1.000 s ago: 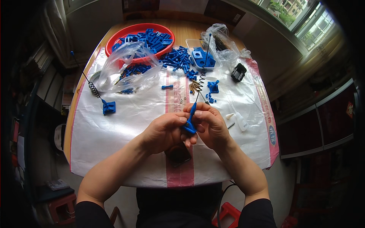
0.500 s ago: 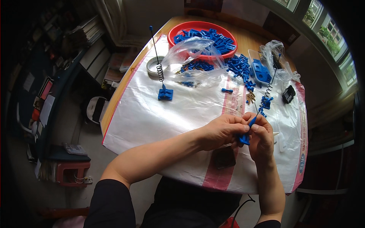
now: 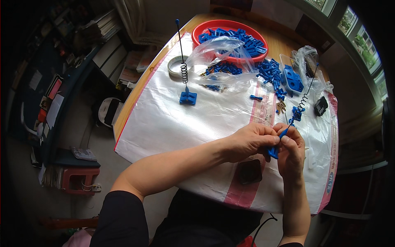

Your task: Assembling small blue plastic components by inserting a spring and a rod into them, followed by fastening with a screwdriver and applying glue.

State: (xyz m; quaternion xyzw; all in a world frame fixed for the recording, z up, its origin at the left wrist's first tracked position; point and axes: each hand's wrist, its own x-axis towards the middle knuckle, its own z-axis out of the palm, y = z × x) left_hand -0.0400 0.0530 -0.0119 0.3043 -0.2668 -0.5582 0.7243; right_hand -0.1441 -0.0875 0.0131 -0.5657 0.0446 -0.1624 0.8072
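My left hand (image 3: 256, 141) is closed, its fingertips pinching a blue plastic piece with a tapered collar (image 3: 284, 132). My right hand (image 3: 293, 154) grips the same piece from the other side, thumb and fingers close to the left hand's. A blue base (image 3: 273, 152) shows below the fingers, partly hidden. Thin dark wire leaves the collar and appears to run up into a loose coil (image 3: 303, 101) with a small blue tip. Farther left, a similar blue base (image 3: 188, 98) stands on the sheet, its coiled wire (image 3: 184, 73) upright. Below my left hand lies a dark square object (image 3: 249, 172).
A red basin (image 3: 196, 33) of blue parts stands at the back. Clear plastic bags, a tape roll (image 3: 174, 67), piled blue connectors (image 3: 269, 71) and a clear box (image 3: 291, 78) lie around it. A black clip-like object (image 3: 321, 106) sits at right. White sheeting (image 3: 164, 131) covers the table.
The whole view has shifted, so the table's things sit farther right. Both hands keep their grip on the blue piece; the dark square object is less covered by my left hand.
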